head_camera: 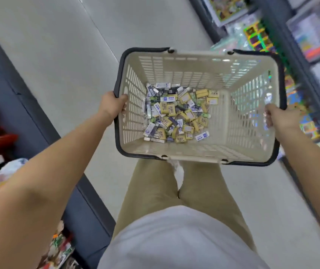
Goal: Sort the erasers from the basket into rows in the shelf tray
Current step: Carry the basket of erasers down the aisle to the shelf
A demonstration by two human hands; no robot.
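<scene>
Basket (194,55) held by its side rims, left hand (112,105) and right hand (279,117) each curled round one, erasers (176,115) piled loose on its floor toward the left wall; judged risk: a tilt or slipped grip spills them.

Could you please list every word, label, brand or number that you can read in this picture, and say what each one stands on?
No text here can be read.
On the erasers in the basket: printed wrappers and barcode-like stickers, too small and blurred to read.
On the packages on the right shelves: bright prints, too blurred to read.
On the packages at lower left: blurred, unreadable.
On the basket itself: no lettering visible.
</scene>
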